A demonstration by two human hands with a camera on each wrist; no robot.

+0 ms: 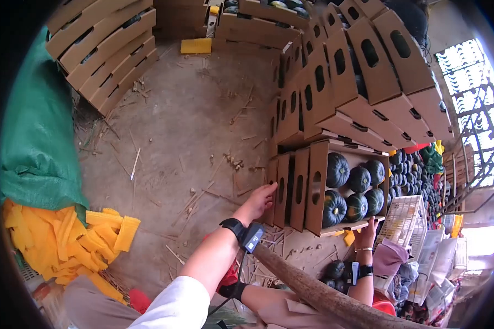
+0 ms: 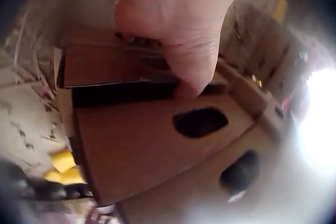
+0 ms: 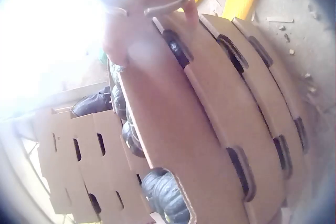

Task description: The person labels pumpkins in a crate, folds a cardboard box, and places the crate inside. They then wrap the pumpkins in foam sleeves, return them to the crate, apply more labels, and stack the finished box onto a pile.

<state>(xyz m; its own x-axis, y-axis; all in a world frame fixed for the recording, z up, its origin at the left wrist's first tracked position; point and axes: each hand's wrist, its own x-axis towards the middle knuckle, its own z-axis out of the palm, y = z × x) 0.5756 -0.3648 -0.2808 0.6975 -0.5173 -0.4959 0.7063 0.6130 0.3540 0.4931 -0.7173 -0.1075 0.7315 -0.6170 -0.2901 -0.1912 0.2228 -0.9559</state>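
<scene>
An open cardboard box (image 1: 315, 204) of dark green squash (image 1: 359, 179) tops a short stack of similar boxes. My left hand (image 1: 258, 202) is at the lower boxes on the stack's left side. In the left wrist view its thumb (image 2: 194, 79) hooks into the gap above a box panel (image 2: 142, 140), and the other fingers are mostly hidden behind the hand. My right hand (image 1: 366, 234) grips the top box's near right corner. Seen from the right wrist, the hand (image 3: 149, 29) straddles that corner, thumb by the rim and a finger over the side panel (image 3: 168, 113).
A taller pile of boxes (image 1: 335, 82) leans close behind the stack. More boxes (image 1: 110, 49) stand at the back left. Yellow foam pieces (image 1: 66, 236) and a green sack (image 1: 41, 137) lie left. A wooden pole (image 1: 307, 285) crosses in front; white crates (image 1: 403, 219) stand right.
</scene>
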